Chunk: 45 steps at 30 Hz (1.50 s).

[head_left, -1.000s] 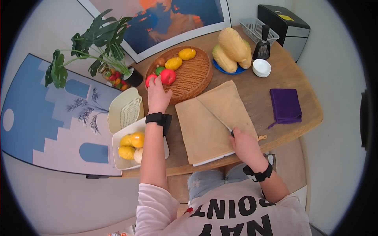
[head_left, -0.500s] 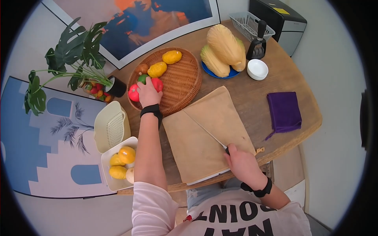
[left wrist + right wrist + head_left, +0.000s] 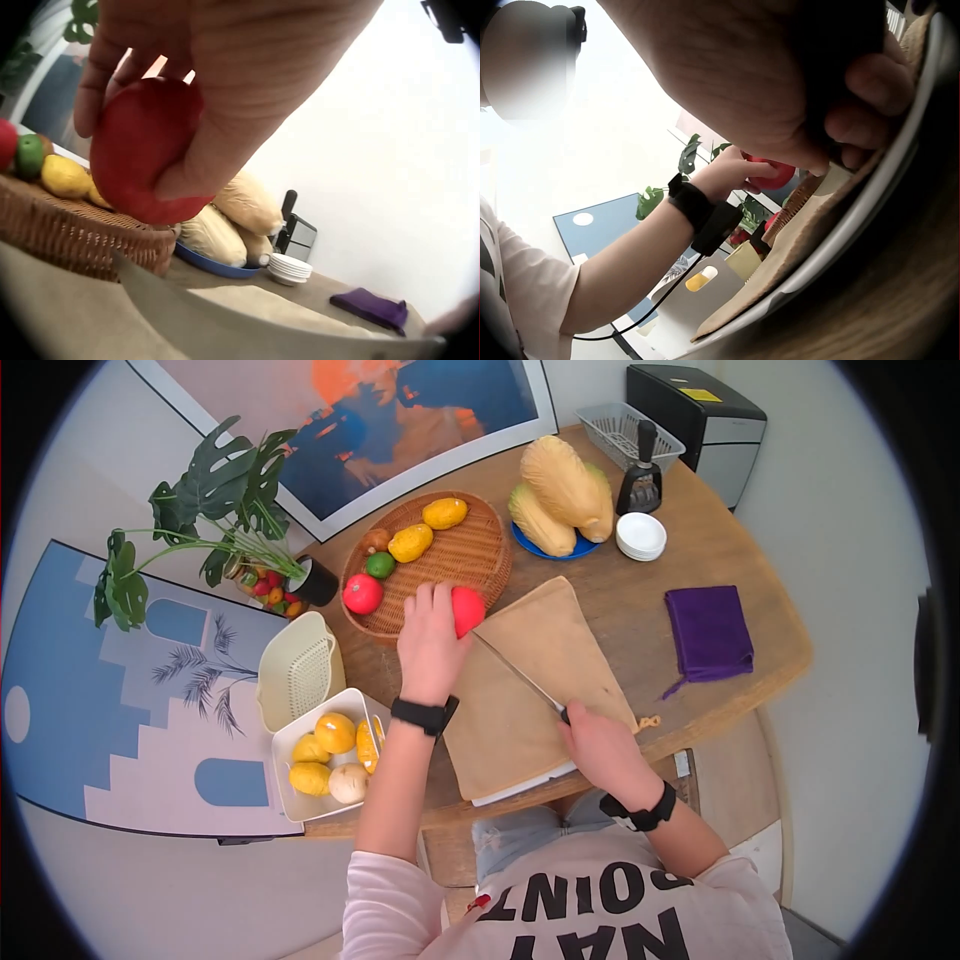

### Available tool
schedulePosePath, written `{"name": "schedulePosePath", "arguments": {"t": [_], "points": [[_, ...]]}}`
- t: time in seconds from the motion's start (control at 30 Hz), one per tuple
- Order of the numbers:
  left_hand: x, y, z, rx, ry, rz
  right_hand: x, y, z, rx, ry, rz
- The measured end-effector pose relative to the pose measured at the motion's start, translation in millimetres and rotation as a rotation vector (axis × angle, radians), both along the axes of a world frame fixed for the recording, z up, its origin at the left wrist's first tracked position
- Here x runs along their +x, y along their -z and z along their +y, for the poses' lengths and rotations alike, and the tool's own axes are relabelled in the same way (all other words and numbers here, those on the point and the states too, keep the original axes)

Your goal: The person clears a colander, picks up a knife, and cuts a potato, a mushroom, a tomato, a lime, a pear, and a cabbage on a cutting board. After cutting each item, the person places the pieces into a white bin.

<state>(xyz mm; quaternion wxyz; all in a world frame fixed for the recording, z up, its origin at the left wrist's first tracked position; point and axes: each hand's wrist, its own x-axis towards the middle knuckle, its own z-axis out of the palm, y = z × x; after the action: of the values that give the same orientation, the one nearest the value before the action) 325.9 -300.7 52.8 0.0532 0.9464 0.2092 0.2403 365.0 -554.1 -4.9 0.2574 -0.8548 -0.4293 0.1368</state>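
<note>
My left hand (image 3: 432, 645) grips a round red fruit (image 3: 146, 150), fingers along one side and thumb on the other. It is raised above the near right rim of the wicker tray (image 3: 470, 560). In my right hand (image 3: 608, 755) is a knife (image 3: 520, 672) by its black handle, the long blade slanting over the tan cloth (image 3: 525, 735) on the white board (image 3: 520, 786). From the left wrist the blade (image 3: 225, 319) shows below the fruit. A second red fruit (image 3: 362, 594), a green fruit (image 3: 380, 565), a brown onion-like one (image 3: 375, 541) and yellow lemons (image 3: 410, 543) lie in the tray.
Left of the cloth stand a white bin (image 3: 290, 785) of yellow fruit and a cream colander (image 3: 300, 670). Behind are large pale vegetables (image 3: 565, 485) on a blue plate, white bowls (image 3: 641, 537) and a black-handled tool (image 3: 640, 480). A purple cloth (image 3: 710, 632) lies at right.
My left hand has closed on the right-hand red fruit, lifted it and carried it right, toward the cloth. The knife hand has stayed over the cloth with little movement; the head view has shifted.
</note>
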Motion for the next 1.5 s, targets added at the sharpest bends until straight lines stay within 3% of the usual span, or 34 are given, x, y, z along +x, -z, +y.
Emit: {"name": "schedulePosePath", "arguments": {"t": [0.1,0.27,0.57,0.7,0.83,0.93,1.03,1.23,1.33,1.5], "points": [[-30,7,-17,0.075,-0.058,0.002,0,14,0,0.067,0.009,-0.027],[-62,33,-44,0.244,-0.103,0.118,-1,11,3,-0.019,0.015,-0.043],[-87,53,-98,-0.261,-0.061,-0.221,-3,13,5,0.005,0.023,-0.122],[-87,57,-105,-0.277,-0.205,-0.270,-4,11,6,-0.002,0.029,-0.117],[-81,59,-109,-0.364,-0.168,-0.309,-7,8,1,0.036,0.037,-0.076],[-74,61,-109,-0.285,-0.200,-0.309,-20,-2,-3,0.124,0.039,-0.012],[-66,62,-109,-0.252,-0.245,-0.305,-28,-10,-4,0.070,0.030,0.082],[-62,63,-108,-0.253,-0.306,-0.292,-36,-29,-3,0.174,0.100,0.088],[-62,65,-106,-0.246,-0.296,-0.278,-28,-4,-3,0.131,-0.078,0.031],[-64,65,-108,-0.250,-0.293,-0.281,-35,-18,-5,0.110,0.034,0.128]]}}
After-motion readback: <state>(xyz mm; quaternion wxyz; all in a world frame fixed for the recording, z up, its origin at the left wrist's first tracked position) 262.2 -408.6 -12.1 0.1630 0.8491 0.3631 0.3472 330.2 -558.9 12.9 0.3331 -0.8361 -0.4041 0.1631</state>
